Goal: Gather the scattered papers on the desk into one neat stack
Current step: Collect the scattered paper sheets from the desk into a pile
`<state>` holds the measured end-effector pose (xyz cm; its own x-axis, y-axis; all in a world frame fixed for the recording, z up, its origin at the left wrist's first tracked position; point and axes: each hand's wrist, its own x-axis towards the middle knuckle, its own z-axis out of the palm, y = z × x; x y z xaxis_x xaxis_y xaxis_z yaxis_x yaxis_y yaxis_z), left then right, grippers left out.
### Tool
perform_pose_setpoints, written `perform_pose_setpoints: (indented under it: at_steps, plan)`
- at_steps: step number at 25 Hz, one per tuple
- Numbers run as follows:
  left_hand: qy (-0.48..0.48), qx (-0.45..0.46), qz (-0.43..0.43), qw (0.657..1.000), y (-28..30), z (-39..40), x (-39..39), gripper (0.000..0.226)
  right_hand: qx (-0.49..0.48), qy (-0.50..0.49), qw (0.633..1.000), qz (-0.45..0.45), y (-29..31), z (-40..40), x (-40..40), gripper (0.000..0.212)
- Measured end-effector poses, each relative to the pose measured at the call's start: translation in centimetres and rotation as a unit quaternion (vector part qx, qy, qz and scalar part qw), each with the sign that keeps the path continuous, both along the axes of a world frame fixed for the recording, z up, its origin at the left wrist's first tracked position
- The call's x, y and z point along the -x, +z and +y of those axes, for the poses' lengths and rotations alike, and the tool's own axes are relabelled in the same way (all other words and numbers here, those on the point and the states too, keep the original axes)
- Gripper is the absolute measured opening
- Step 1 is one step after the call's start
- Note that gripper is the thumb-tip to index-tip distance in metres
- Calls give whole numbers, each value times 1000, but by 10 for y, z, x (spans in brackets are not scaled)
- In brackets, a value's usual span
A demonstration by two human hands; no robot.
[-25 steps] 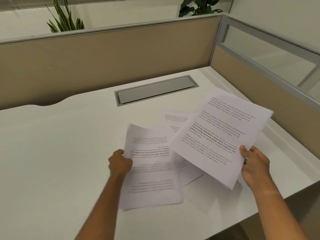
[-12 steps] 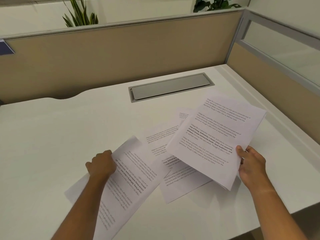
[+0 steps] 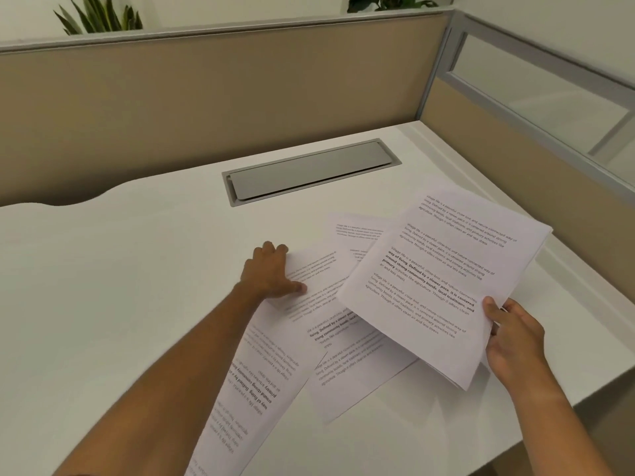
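Since half a second ago my left hand [image 3: 271, 273] has let go of the near sheet [image 3: 251, 389] and reached up onto the middle sheet [image 3: 330, 304], where it now lies palm-down near the top left corner, fingers [image 3: 280, 250] spread flat and gripping nothing. That near sheet lies face-up but turned the other way, running off toward the front edge of the desk [image 3: 120, 269], and my forearm crosses over it. A further sheet [image 3: 357, 231] peeks out behind, mostly covered. My right hand [image 3: 515, 338] holds the gathered sheaf [image 3: 443, 280] by its lower right corner, thumb on top, fingers closed underneath, with most of it raised above the loose pages.

What worries me: if I drag the middle sheet with a flat palm, I judge it may slide the pages beneath it too and fan them wider. The near sheet could be swept off the front edge by my forearm. The sheaf, pinched at one corner only, may sag or slip apart. The turned page would also go into the stack facing the wrong way unless I rotate it.
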<state>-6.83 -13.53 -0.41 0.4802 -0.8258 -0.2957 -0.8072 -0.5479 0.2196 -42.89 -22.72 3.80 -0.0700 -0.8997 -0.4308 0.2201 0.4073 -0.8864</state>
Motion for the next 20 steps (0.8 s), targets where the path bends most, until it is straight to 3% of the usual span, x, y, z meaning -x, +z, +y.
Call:
perform_pose_setpoints:
  at_steps: [4,10,13,16,20]
  plan:
    - [-20,-54,-6,998,-5,-17,-12,99,3,-21,1000,-1,-3,-6,13,17]
    - [-60,-17,119,991,1,-42,-16,43,-2,-35,999,-2,-10,-24,10,14]
    - [-124,-31,99,987,6,-65,-15,28,4,-40,999,-14,-10,-37,10,16]
    - [-152,50,74,984,21,-108,-13,8,9,-45,999,-19,-14,-51,9,17]
    - [-152,106,55,981,19,-176,2,10,-1,-25,1000,-13,-23,-67,4,17]
